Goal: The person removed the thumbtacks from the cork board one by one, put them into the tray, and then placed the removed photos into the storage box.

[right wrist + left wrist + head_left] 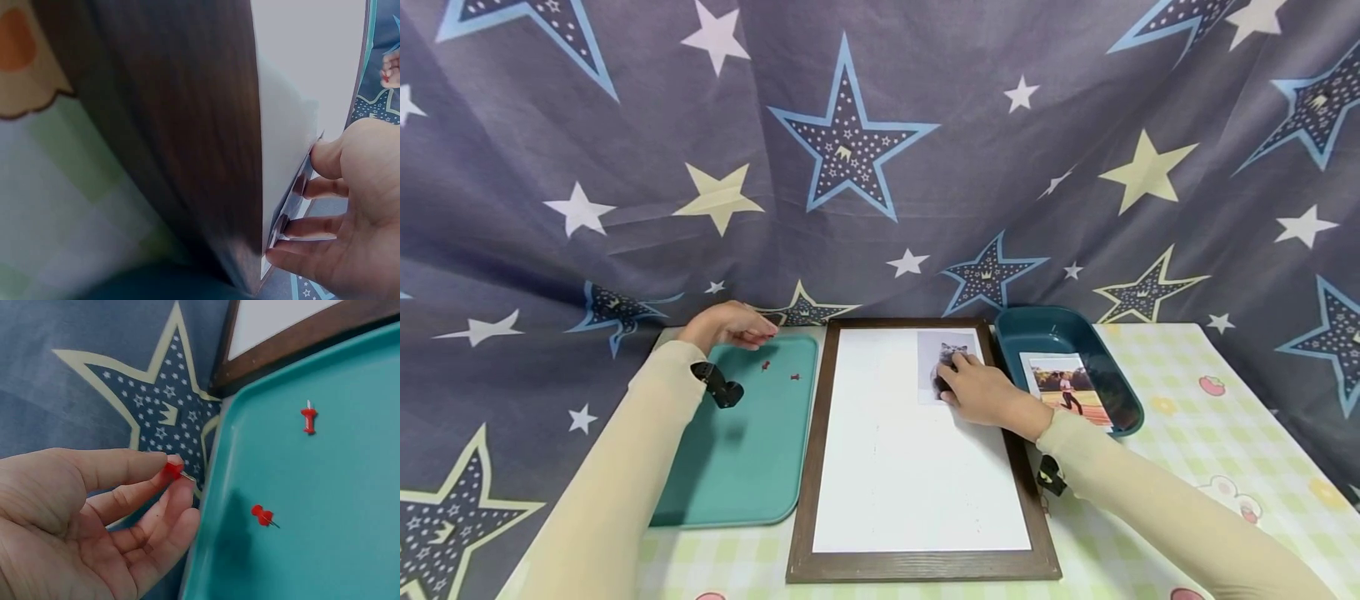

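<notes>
Between thumb and forefinger, my left hand (733, 325) pinches a red push pin (174, 469), its metal point facing outward. That hand is over the far edge of a green tray (748, 467), where two more red push pins lie (309, 420). A wood-framed white board (917, 492) lies in the middle of the table. Near its upper right corner rests a photo of a grey cat (930, 350). Fingertips of my right hand (992, 393) press on this photo and cover part of it.
Right of the board stands a dark teal bin (1045, 321) holding a photo of a running person (1071, 387), its lower side near my right wrist. A checked cloth (1172, 417) covers the table. Behind everything hangs a star-patterned curtain (955, 67).
</notes>
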### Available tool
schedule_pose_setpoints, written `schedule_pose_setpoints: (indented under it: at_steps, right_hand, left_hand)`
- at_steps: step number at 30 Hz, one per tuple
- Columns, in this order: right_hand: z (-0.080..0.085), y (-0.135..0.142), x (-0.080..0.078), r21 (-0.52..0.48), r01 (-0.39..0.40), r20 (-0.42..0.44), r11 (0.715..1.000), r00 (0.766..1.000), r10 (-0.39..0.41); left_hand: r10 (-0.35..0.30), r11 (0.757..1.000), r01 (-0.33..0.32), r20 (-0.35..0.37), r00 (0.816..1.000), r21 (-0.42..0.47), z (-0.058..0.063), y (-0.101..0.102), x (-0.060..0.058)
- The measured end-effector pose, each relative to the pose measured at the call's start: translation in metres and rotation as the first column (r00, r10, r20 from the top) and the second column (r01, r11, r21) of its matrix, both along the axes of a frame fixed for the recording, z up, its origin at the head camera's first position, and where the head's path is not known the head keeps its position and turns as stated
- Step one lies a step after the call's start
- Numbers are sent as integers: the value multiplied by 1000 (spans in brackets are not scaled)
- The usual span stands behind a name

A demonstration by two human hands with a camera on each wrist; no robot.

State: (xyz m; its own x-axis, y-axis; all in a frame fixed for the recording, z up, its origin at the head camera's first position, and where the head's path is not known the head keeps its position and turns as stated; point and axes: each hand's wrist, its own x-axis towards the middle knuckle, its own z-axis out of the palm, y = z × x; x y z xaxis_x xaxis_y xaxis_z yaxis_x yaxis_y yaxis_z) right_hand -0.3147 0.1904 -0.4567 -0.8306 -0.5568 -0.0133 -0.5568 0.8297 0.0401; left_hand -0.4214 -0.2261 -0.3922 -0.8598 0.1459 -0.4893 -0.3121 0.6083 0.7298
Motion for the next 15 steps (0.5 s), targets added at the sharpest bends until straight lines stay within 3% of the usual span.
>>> schedule_pose_setpoints:
  at_steps: [5, 15]
  right_hand:
    - [-1, 0, -1, 1, 5, 8, 1000, 1000, -5]
    - [0, 0, -2, -10, 9, 15, 1000, 1000, -8]
  left_hand:
    - [-1, 998, 3, 29, 1000, -57, -5, 0, 1]
    - [-65, 985, 72, 54, 996, -156, -9, 7, 3]
